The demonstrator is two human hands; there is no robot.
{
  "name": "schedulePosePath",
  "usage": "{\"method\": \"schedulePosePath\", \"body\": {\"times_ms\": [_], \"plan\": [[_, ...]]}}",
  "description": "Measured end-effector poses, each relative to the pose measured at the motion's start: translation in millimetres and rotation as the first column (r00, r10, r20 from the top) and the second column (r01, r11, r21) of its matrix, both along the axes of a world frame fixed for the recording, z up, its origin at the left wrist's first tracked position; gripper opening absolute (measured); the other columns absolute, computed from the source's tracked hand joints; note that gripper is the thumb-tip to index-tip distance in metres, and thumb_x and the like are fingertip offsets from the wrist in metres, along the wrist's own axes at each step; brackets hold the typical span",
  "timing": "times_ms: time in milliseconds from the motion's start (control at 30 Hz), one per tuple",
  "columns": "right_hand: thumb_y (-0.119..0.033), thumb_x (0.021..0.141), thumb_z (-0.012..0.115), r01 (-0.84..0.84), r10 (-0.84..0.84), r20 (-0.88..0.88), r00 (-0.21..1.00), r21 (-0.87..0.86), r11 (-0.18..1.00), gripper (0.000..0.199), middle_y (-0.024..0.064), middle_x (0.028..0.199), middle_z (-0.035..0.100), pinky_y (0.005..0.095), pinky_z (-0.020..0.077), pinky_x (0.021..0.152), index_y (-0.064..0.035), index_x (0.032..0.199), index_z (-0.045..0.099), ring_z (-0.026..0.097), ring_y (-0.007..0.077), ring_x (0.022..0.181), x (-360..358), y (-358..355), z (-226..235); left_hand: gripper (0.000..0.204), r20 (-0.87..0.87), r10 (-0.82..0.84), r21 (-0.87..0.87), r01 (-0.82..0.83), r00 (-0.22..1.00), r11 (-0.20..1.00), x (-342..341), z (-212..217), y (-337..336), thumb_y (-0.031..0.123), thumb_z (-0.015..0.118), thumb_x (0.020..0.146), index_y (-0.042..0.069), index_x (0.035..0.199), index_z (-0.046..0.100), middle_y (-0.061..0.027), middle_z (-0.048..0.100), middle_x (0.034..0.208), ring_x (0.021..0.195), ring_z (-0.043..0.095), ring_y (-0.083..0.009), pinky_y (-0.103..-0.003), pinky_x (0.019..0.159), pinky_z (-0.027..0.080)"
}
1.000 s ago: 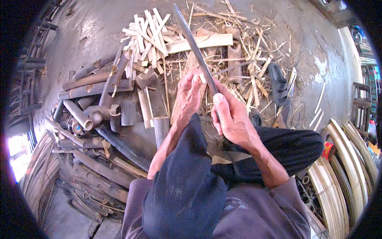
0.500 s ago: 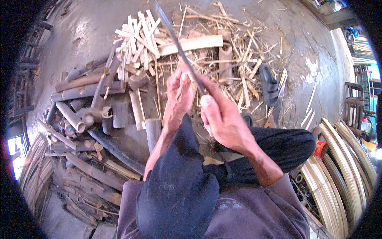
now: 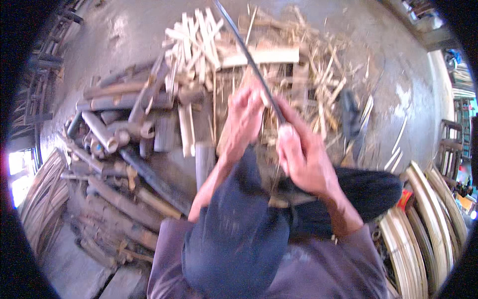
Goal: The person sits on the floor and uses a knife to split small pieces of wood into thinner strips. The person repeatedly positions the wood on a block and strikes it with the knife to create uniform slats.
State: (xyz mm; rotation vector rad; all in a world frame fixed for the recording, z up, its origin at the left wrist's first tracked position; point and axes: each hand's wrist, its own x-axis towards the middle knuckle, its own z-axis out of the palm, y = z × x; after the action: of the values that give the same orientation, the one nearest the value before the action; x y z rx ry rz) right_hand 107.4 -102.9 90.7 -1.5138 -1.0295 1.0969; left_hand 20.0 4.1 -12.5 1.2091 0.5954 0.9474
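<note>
My right hand (image 3: 304, 157) is closed round the handle end of a long, narrow knife (image 3: 247, 54). Its dark blade slants up and away to the left, crossing just over the fingers of my left hand (image 3: 244, 119). That left hand is closed beside the blade, above my raised knee. What its fingers grip is blurred and partly hidden. Past both hands lie a wide, pale split bamboo piece (image 3: 264, 57) and a heap of short, pale bamboo strips (image 3: 191, 42).
Dark bamboo tubes (image 3: 124, 103) are piled at the left, with long split strips (image 3: 45, 192) behind them. Shavings (image 3: 323, 74) litter the concrete floor (image 3: 383, 60) ahead. Bundled long bamboo strips (image 3: 406, 249) curve along my right side. My bent legs (image 3: 234, 239) lie under my arms.
The whole scene has shifted right in the picture as the view turned slightly. My hands and the knife keep nearly the same pose relative to each other.
</note>
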Motion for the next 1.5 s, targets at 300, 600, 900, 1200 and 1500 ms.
{"method": "schedulePosePath", "body": {"times_ms": [300,600,900,1200,1500], "plan": [[-0.027,0.103,0.04,-0.019,0.009,-0.069,0.998,-0.138,0.99,0.046,-0.0018,0.064,0.046,0.0253,0.0413,0.056,-0.0157,0.147,0.035,0.043,0.0065,0.06,-9.4,-9.9,23.2,0.062,-0.037,0.551,-0.142,-0.55,0.833,0.823,-50.5,-69.9,-5.7,0.05,0.031,0.099,0.003,0.138,0.042,-0.0131,0.047,0.136,0.128,0.042,-0.0237,-0.041,0.11,0.027],[-0.032,0.104,0.037,-0.119,0.105,-0.131,0.986,-0.1,0.988,0.049,-0.0032,0.064,0.042,0.0211,0.0377,0.043,-0.0146,0.149,0.03,0.039,0.005,0.048,-9.6,0.0,-9.7,0.05,-0.107,0.602,0.171,-0.582,0.792,0.795,-79.5,-7.5,4.7,0.041,0.036,0.1,0.0,0.12,0.055,-0.0115,0.059,0.114,0.107,0.053,-0.0205,-0.036,0.094,0.038],[-0.038,0.102,0.036,-0.114,0.119,-0.003,0.993,-0.311,0.944,0.048,0.02,0.106,0.063,0.0378,0.0468,0.087,-0.0188,0.146,0.038,0.06,0.0247,0.089,11.6,6.7,-74.5,0.032,-0.344,0.384,0.712,-0.029,0.857,0.702,-19.0,38.4,12.9,0.021,0.07,0.084,-0.001,0.106,0.06,-0.0121,0.062,0.1,0.091,0.06,-0.021,-0.033,0.083,0.047],[-0.02,0.082,0.066,0.046,-0.005,0.189,0.982,-0.212,0.976,0.039,0.0149,0.073,0.065,0.037,0.0515,0.055,-0.0003,0.115,0.059,0.064,0.0223,0.059,71.7,12.4,-109.3,0.025,-0.448,0.106,0.642,0.237,0.888,0.729,62.8,29.1,43.1,0.015,0.07,0.084,0.002,0.099,0.055,-0.0094,0.063,0.076,0.069,0.06,-0.0172,-0.033,0.066,0.048],[-0.017,0.08,0.063,0.167,-0.112,0.45,0.886,-0.084,0.982,0.032,0.0277,0.088,0.066,0.0464,0.0515,0.075,-0.0043,0.109,0.064,0.066,0.0404,0.087,86.2,10.8,-128.3,0.015,-0.428,0.154,0.837,0.327,0.89,0.439,86.3,0.9,56.4,0.011,0.061,0.089,0.005,0.102,0.056,-0.0073,0.06,0.071,0.064,0.06,-0.0182,-0.032,0.06,0.045]]}}
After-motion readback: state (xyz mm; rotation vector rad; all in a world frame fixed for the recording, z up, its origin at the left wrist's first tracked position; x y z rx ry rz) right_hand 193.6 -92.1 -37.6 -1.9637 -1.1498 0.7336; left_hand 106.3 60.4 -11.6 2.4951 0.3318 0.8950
